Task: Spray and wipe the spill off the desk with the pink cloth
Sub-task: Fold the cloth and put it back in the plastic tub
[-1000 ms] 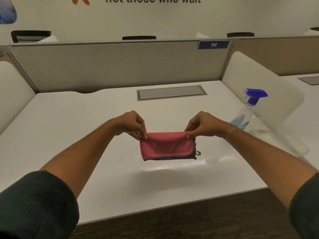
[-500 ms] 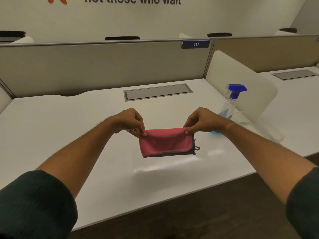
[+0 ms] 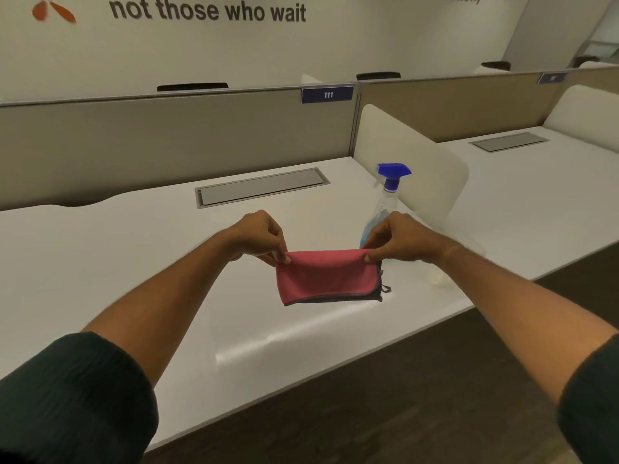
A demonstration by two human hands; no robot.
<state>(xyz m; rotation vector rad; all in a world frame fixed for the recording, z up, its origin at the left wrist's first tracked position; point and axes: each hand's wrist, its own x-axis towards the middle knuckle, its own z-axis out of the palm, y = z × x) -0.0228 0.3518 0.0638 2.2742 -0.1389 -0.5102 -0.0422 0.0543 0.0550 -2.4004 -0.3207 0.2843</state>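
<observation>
Pink cloth (image 3: 326,276) folded, dark trim along its lower edge, held up in the air above the white desk (image 3: 100,262), near the front edge. Left hand (image 3: 259,236) pinches the cloth's top left corner between thumb and fingers; right hand (image 3: 400,237) pinches the top right corner the same way. Spray bottle (image 3: 385,202), clear with blue trigger head, stands upright on the desk just behind the right hand, partly hidden by it. Grey cable hatch (image 3: 261,186) further back, beige partition (image 3: 167,142) behind, label "111" (image 3: 327,94).
</observation>
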